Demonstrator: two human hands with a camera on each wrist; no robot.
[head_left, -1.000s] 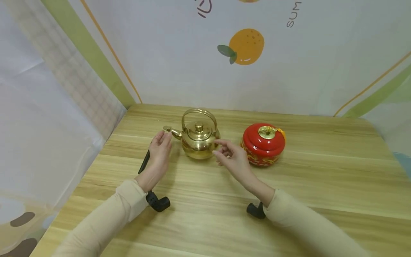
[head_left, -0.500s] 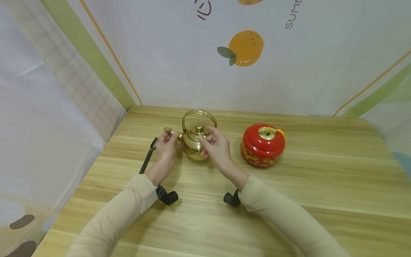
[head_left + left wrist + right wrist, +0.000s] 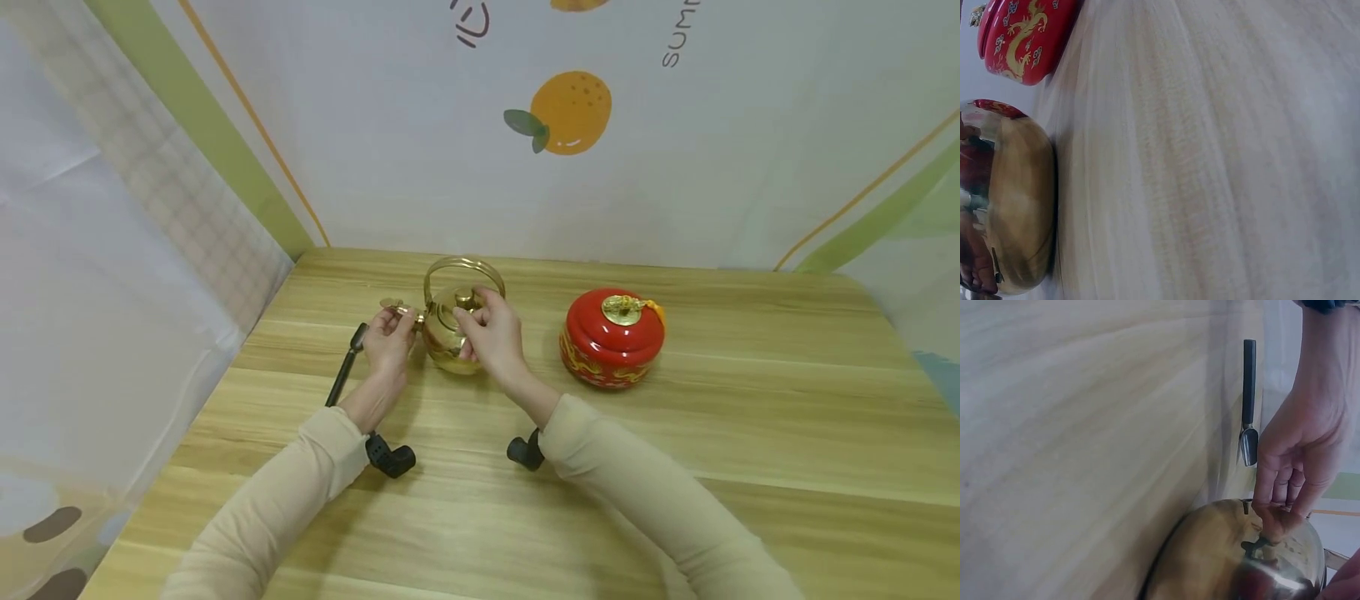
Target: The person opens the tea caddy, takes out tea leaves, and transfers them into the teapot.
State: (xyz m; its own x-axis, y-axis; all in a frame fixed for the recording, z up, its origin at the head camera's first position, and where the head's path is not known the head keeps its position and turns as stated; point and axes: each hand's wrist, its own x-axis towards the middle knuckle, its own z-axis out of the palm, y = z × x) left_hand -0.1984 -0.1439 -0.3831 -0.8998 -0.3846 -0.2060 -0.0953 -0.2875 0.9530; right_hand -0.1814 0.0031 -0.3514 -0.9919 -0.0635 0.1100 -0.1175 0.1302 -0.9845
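A brass kettle [image 3: 447, 346] with an arched handle stands on the table. My left hand [image 3: 388, 346] pinches its spout between thumb and fingers; in the right wrist view the left hand [image 3: 1310, 434] shows behind the kettle's shiny body [image 3: 1210, 556]. The right hand [image 3: 497, 333] is over the lid, with thumb and index finger apart beside the lid knob [image 3: 465, 296] and the other fingers curled under. Part of the lid is hidden behind this hand. The left wrist view shows the kettle's side [image 3: 1022, 187] close up.
A red lidded jar [image 3: 613, 342] with gold dragons and a yellow tassel stands right of the kettle. A black-handled scoop [image 3: 347, 367] lies left of the left hand. Black wrist camera mounts [image 3: 392, 458] hang below both wrists. A printed cloth [image 3: 637, 208] rises behind the table.
My right hand has moved left and up from the kettle's right side to the lid knob. The left hand has moved slightly right and taken hold of the spout. The kettle stays in place.
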